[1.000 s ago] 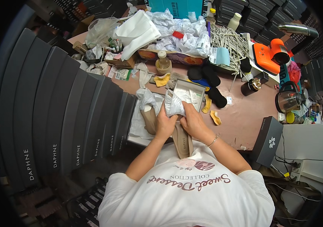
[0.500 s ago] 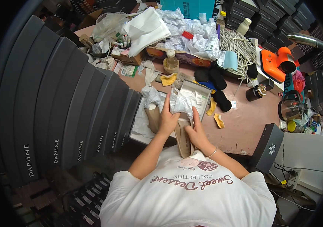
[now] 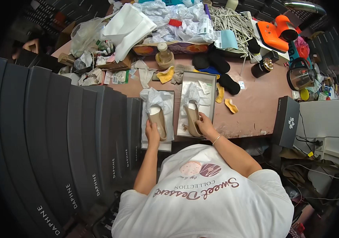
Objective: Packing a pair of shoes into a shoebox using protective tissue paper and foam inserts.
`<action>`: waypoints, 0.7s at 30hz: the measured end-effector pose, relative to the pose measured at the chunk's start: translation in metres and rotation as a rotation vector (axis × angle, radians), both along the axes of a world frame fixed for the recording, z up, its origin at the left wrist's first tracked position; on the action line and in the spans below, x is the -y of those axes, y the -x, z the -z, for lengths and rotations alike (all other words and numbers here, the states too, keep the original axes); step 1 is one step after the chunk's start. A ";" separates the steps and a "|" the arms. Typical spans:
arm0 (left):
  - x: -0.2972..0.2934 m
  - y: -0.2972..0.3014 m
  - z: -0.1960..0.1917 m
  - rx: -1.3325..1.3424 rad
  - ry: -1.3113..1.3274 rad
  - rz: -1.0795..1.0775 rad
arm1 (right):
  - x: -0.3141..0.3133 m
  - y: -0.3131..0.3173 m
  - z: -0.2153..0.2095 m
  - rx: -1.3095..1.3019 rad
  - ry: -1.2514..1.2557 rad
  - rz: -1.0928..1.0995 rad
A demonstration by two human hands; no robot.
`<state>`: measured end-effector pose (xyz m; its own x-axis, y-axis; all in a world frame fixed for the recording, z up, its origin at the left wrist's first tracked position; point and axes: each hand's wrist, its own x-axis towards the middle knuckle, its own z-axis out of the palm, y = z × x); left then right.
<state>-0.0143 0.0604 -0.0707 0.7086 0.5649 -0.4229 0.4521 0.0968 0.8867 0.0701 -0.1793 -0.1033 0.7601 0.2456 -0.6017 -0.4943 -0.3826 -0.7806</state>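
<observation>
Two beige flat shoes stuffed with white tissue at the toes lie side by side. The left shoe (image 3: 160,124) is in a shallow grey box half (image 3: 165,146) lined with white paper; my left hand (image 3: 152,133) grips its left side near the heel. Over the other box half (image 3: 214,101), which is white inside, sits the right shoe (image 3: 192,123). My right hand (image 3: 205,125) holds that one by its right side, with thumb and fingers closed on the edge. Whether its heel rests on the box bottom, I cannot tell.
Tall stacks of dark shoe boxes (image 3: 80,131) stand at the left. Behind are a tray of crumpled tissue (image 3: 165,23), thin white sticks (image 3: 233,29), a bottle (image 3: 164,57) and black pads (image 3: 229,84). An orange device (image 3: 272,35) and a dark box (image 3: 286,121) are at the right.
The shoe that both hands held close to my body is now over the right box half, in my right hand alone. My left hand has moved left onto the other shoe.
</observation>
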 end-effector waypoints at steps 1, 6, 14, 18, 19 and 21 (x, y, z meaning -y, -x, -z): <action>-0.004 0.007 -0.011 0.038 0.070 -0.019 | -0.004 -0.001 -0.015 0.027 -0.065 0.062; -0.005 0.010 -0.089 0.099 0.639 0.168 | 0.017 0.015 -0.101 -0.181 -0.668 0.194; 0.104 -0.003 -0.119 -0.051 1.659 0.186 | 0.038 0.047 -0.146 -0.691 -1.237 0.223; 0.140 0.000 -0.117 -0.042 1.767 0.080 | 0.071 0.043 -0.147 -0.694 -1.172 0.261; 0.149 0.000 -0.115 -0.024 1.769 0.099 | 0.078 0.043 -0.147 -0.692 -1.161 0.259; 0.165 -0.001 -0.109 0.006 1.768 0.130 | 0.096 0.042 -0.144 -0.713 -1.198 0.223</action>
